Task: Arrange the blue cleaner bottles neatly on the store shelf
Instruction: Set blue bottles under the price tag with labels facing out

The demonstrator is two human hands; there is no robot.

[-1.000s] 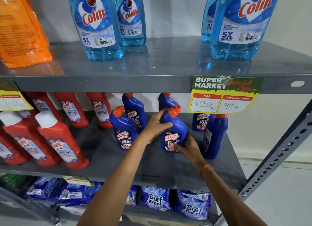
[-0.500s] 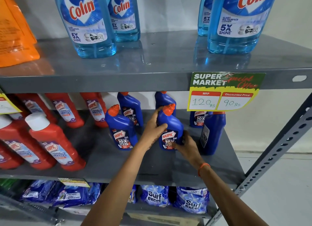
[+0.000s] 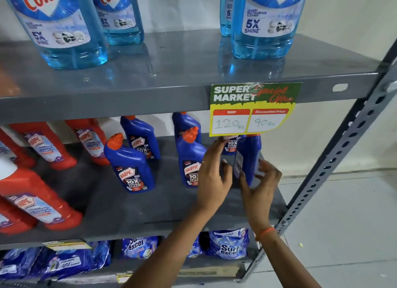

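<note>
Several blue Harpic cleaner bottles with orange caps stand on the grey middle shelf (image 3: 111, 204). One front bottle (image 3: 129, 165) is at centre-left and another (image 3: 190, 156) at centre, each with a bottle behind it. The rightmost blue bottle (image 3: 250, 154) is turned sideways, its label facing left. My left hand (image 3: 212, 178) is open with spread fingers between the centre bottle and this one. My right hand (image 3: 261, 186) is open, fingers curved around the rightmost bottle's base without a clear grip. A further blue bottle (image 3: 231, 145) stands behind, partly hidden.
Red Harpic bottles (image 3: 43, 145) fill the shelf's left side. Light blue Colin bottles (image 3: 262, 27) stand on the top shelf. A yellow price tag (image 3: 253, 109) hangs over the right bottles. Surf Excel packets (image 3: 228, 247) lie below. A perforated steel post (image 3: 343, 150) bounds the right.
Both hands let go of the centre blue bottle and moved right to the sideways bottle. The camera has come closer to the shelf.
</note>
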